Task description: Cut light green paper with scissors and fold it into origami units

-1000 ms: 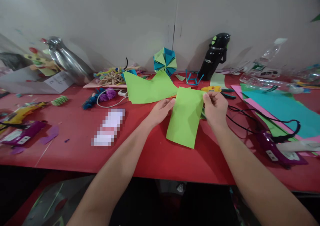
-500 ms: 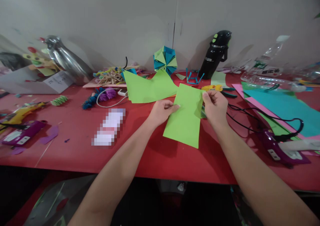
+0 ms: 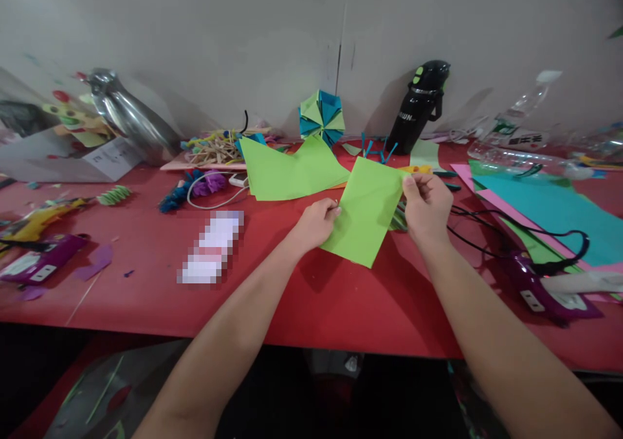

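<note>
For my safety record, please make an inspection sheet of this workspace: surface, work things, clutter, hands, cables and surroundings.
Surface: red tabletop, small scraps on it, no liquid seen.
Work things: light-green paper sheet held up; larger light-green paper behind it.
Clutter: thin wooden sticks, purple paper scrap, coloured sheets at right.
Hands: left hand and right hand both hold the sheet.
Cables: white cable in a loop; black cable by the purple power strip at right.
Surroundings: grey wall behind; black bottle near it.
</note>
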{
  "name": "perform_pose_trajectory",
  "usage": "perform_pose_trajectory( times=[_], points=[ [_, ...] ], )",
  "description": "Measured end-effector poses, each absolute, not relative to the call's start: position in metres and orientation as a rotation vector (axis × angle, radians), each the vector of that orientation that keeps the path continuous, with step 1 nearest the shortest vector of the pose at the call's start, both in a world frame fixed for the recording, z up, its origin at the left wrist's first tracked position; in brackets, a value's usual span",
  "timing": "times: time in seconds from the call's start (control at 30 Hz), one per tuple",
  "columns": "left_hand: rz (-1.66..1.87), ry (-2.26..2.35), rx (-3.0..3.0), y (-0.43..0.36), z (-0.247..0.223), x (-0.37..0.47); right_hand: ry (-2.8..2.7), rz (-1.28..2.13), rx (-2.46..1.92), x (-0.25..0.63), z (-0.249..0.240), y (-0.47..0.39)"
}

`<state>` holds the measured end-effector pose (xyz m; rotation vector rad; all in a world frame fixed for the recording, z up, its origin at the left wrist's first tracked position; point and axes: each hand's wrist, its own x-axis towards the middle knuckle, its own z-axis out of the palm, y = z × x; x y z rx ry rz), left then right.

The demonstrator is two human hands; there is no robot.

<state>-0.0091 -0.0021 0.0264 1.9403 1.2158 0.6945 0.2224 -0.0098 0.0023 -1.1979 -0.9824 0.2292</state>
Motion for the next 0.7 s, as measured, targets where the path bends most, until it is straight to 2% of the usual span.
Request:
perform_pose_trajectory(
  times=[0.2,0.5,0.7],
  points=[
    [0.789,1.167,2.000,-0.008,0.028,-0.006,-0.968,0.140,-1.196,0.230,0.002,-0.009],
    [0.543,1.069,2.035,-0.015,0.042,-0.011,-0.901,0.122,-1.186,0.237,0.001,-0.007],
    [0.620,1.134,2.083,-0.010,0.037,-0.016,-0.927,0.093,-1.218,0.242,-0.001,-0.006]
  ],
)
